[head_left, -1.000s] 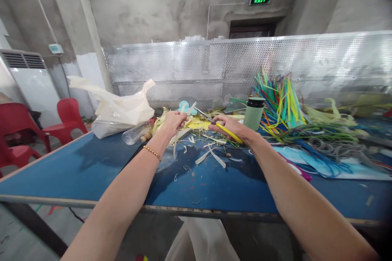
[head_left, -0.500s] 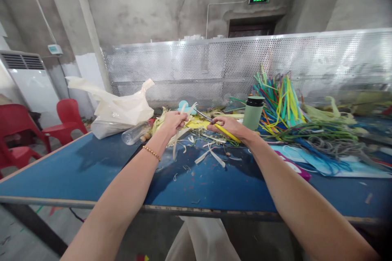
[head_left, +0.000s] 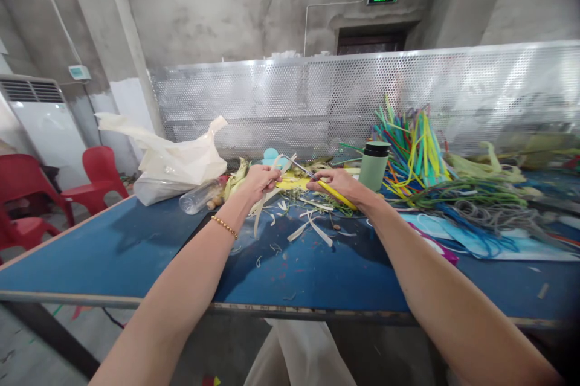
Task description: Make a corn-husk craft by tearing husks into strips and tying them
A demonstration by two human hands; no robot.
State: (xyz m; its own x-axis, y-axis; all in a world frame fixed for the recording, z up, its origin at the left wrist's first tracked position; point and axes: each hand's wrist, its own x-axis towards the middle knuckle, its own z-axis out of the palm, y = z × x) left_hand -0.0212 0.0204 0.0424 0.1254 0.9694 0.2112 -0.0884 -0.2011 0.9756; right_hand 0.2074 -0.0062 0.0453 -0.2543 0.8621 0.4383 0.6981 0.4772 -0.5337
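My left hand is closed in a pinch around pale, flat strips that look like corn husk. Their ends stick up above the fingers and hang down below. My right hand grips what look like yellow-handled scissors, whose thin metal blades point up and left. Those blade tips are close to the upper strip ends; whether they touch I cannot tell. Under and between both hands lie cut pale strips and small scraps on the blue table.
At the left stand a cream plastic bag and a clear bottle on its side. A green cup with a black lid is beyond my right hand. Colourful strips, tangled cords and blue face masks crowd the right.
My left hand has shifted slightly right, and the upper strip ends now lean further right around the blade tips. My right hand keeps nearly the same place and grip.
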